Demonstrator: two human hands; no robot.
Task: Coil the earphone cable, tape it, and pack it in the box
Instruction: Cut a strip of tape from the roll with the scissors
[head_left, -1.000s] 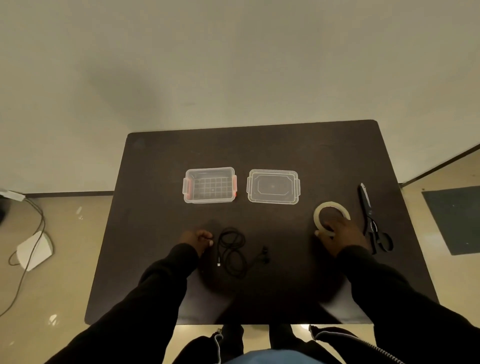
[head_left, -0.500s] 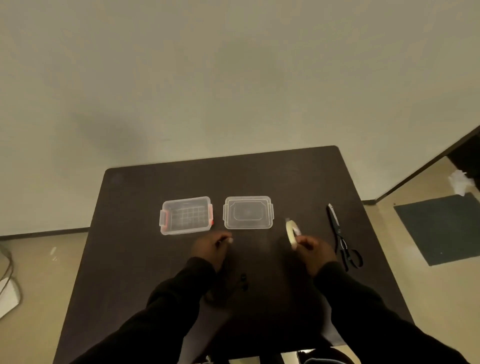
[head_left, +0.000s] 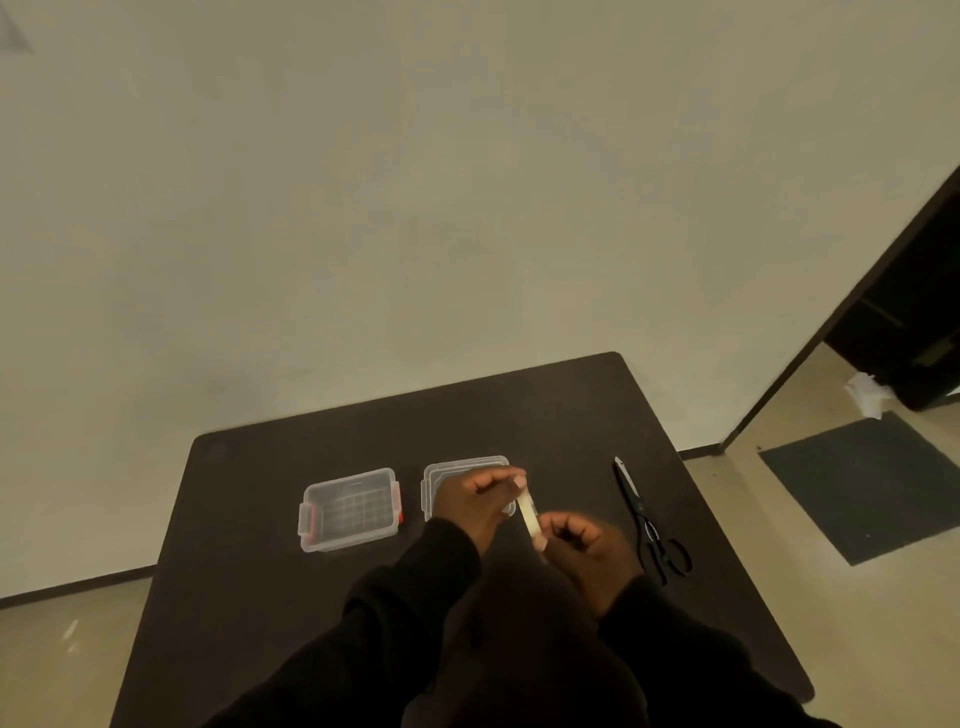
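My right hand (head_left: 587, 551) holds a pale tape roll (head_left: 530, 515) edge-on above the dark table (head_left: 249, 582). My left hand (head_left: 475, 501) is closed, its fingertips pinching the roll's upper rim. The clear box (head_left: 350, 510) with red latches stands open and empty, left of my hands. Its clear lid (head_left: 434, 475) lies flat beside it, partly covered by my left hand. The earphone cable is not visible; my dark sleeves cover the table's near middle.
Black scissors (head_left: 644, 517) lie on the table, right of my right hand, blades pointing away from me. A wall rises right behind the table. On the floor to the right lie a dark mat (head_left: 862, 483) and crumpled paper (head_left: 865, 395).
My right hand has lifted the tape roll off the table and brought it to the middle. My left hand left the cable and met the roll. The camera view tilted up.
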